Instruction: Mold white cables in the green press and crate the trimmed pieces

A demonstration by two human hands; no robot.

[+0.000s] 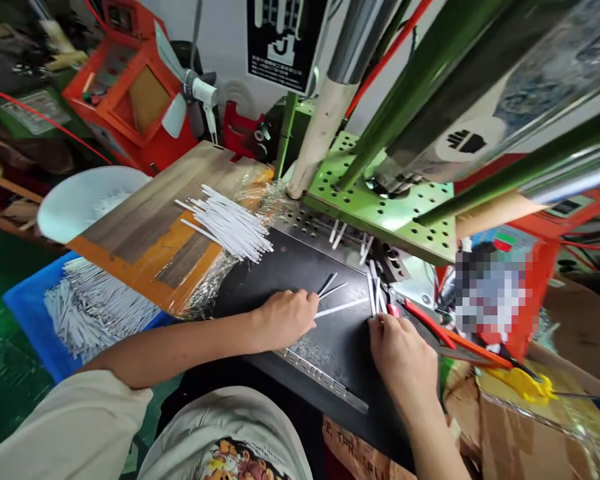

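Observation:
Over the black work plate [260,287], my left hand [287,320] is closed, with a few thin strips [343,307] poking out between its fingers. My right hand [405,353] pinches several narrow white strips [374,290] that stand out toward the press. Just beyond my hands, the green perforated press plate [380,200] sits above a metal die, and more white strips [338,235] stick out from under it. Red-handled pliers [427,323] lie beside my right hand. The fingertips of both hands are partly hidden.
A pile of white strips [230,223] lies on a wood-patterned board [130,220] at left. Below it stands a blue bin [25,300] full of strips, near a white basin [65,207]. A fan [200,90] is behind. Cardboard boxes [525,433] are at right.

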